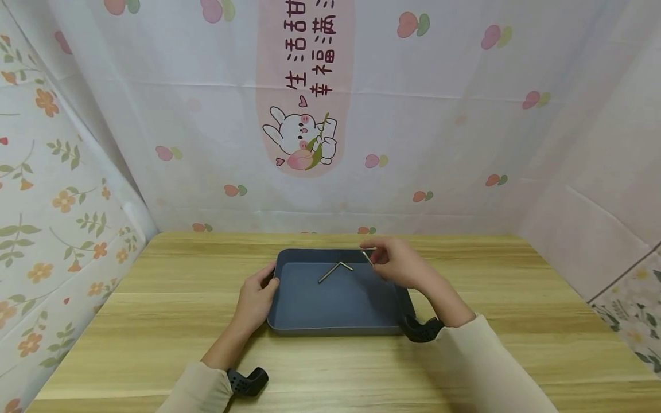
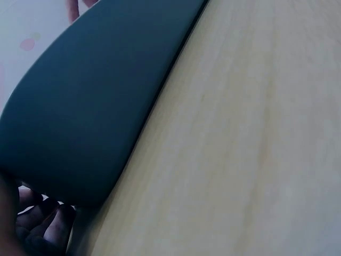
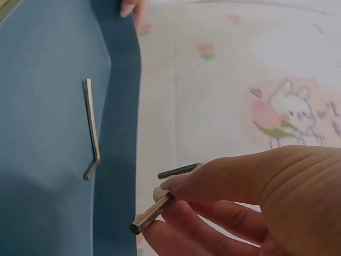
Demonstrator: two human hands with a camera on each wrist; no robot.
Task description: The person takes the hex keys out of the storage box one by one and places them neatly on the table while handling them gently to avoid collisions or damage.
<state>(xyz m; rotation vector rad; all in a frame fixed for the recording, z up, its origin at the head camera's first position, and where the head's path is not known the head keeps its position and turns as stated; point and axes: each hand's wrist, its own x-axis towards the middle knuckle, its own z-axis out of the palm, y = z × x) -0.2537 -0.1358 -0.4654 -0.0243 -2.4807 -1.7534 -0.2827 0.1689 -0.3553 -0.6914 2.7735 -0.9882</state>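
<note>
A blue-grey rectangular tray (image 1: 335,307) sits on the wooden table. My left hand (image 1: 255,303) grips its left side, thumb over the rim; in the left wrist view, curled fingers (image 2: 56,226) show at the corner of the tray wall (image 2: 101,101). Inside the tray, toward the back, lies an L-shaped hex key (image 1: 329,273). Over the tray's back right part, my right hand (image 1: 403,265) pinches another metal hex key (image 3: 153,214) between thumb and fingers. Both its ends stick out past the fingertips, and its middle is hidden by the thumb.
The light wood table (image 1: 206,275) reaches back to a hanging white cloth (image 1: 206,115) printed with a rabbit and fruit shapes. Floral cloth (image 1: 51,229) hangs at the left. Black wrist cameras (image 1: 249,381) are strapped to both wrists; the right one overlaps the tray's front right corner.
</note>
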